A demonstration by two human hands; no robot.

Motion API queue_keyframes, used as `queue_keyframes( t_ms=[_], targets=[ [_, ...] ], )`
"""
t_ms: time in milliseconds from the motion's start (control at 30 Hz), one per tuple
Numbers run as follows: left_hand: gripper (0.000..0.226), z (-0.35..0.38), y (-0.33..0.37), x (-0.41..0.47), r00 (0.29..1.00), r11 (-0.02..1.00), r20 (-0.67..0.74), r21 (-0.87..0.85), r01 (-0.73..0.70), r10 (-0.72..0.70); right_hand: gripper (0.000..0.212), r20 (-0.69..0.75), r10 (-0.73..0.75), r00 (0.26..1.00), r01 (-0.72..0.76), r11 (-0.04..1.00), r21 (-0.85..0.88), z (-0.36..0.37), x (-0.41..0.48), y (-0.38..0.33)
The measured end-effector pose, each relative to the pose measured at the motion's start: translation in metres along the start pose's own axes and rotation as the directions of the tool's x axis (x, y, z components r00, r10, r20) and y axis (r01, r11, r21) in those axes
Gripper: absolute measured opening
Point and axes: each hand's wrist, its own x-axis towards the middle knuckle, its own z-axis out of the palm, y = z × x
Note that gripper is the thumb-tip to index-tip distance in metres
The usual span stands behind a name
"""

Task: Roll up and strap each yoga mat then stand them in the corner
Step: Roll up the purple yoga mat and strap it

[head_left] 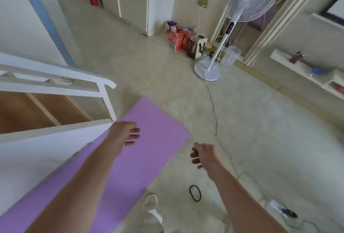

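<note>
The pale stone floor (260,130) took up most of what we saw, and on it the purple yoga mat (149,149) lay flat and unrolled, running from its far end near the middle of the view back towards us on the left. A white wooden frame (55,82) stood along the mat's left edge. Well beyond the mat's far end, to the right, a white pedestal fan (247,0) stood upright, with a cluster of shopping bags (178,39) on the floor just left of its base. Our left hand (124,134) hung above the mat's far part, fingers loosely curled and holding nothing. Our right hand (203,155) hung over the bare floor just off the mat's right edge, also loosely curled and empty. Our white shoe (151,202) sat at the mat's right edge, nearer us. A black strap loop (190,192) lay on the floor right of the mat, apart from it.
</note>
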Motion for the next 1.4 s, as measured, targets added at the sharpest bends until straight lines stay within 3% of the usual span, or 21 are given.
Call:
queue_keyframes(
  t_ms=[300, 600, 800, 933, 1167, 1300, 1400],
  targets=[
    [0.013, 0.113, 0.041, 0.092, 0.988, 0.986, -0.057, 0.079, 0.148, -0.143, 0.018, 0.079, 0.149, 0.986, -0.14, 0.985, -0.103, -0.05, 0.154, -0.032],
    [0.014, 0.258, 0.008, 0.332, 0.94, 0.955, -0.224, 0.088, 0.284, -0.259, 0.026, 0.22, 0.26, 0.94, -0.173, 0.921, -0.35, 0.004, 0.471, -0.003],
    [0.008, 0.307, -0.091, 0.538, 0.915, 0.919, -0.264, 0.171, 0.355, -0.304, 0.02, 0.286, 0.199, 0.937, -0.008, 0.832, -0.555, 0.076, 0.684, 0.073],
    [0.011, 0.314, -0.157, 0.636, 0.911, 0.904, -0.276, 0.216, 0.37, -0.307, 0.051, 0.346, 0.185, 0.92, 0.125, 0.697, -0.706, 0.129, 0.789, 0.121],
    [0.015, 0.3, -0.219, 0.698, 0.886, 0.892, -0.297, 0.176, 0.417, -0.356, 0.091, 0.424, 0.138, 0.895, 0.286, 0.552, -0.783, 0.205, 0.873, 0.178],
    [0.014, 0.282, -0.223, 0.69, 0.874, 0.889, -0.311, 0.148, 0.434, -0.374, 0.09, 0.352, 0.12, 0.928, 0.246, 0.512, -0.823, 0.207, 0.878, 0.184],
    [0.01, 0.267, -0.213, 0.67, 0.888, 0.896, -0.335, 0.203, 0.395, -0.315, 0.073, 0.363, 0.04, 0.931, 0.309, 0.443, -0.842, 0.204, 0.841, 0.169]
  ],
)
